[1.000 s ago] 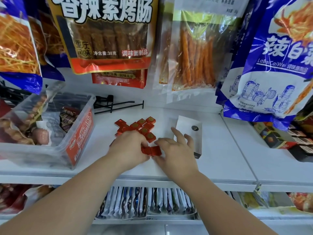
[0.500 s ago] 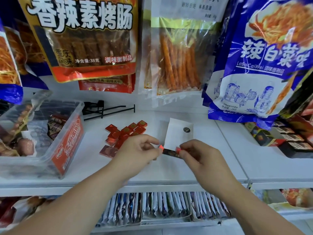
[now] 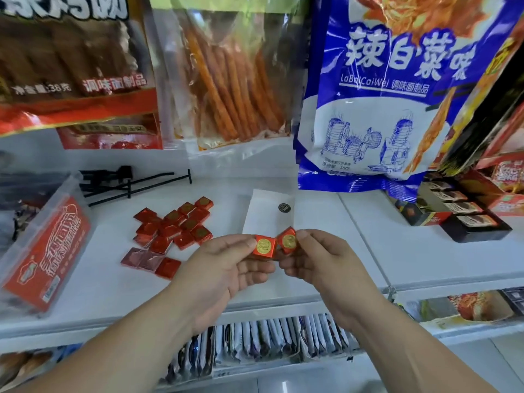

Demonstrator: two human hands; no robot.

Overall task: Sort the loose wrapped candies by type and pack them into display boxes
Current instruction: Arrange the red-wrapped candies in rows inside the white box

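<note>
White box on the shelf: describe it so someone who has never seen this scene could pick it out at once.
Find the white shelf below the hanging blue bag. Behind the left hand and right hand, each pinching a candy, lies a flat white box. Unlike the red candies piled to its left, it is plain white with one small round black seal.

white shop shelf (image 3: 354,251), hanging snack bags (image 3: 382,95)

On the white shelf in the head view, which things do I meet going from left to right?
clear tub with red label → pile of red wrapped candies → white box → dark boxes
</note>
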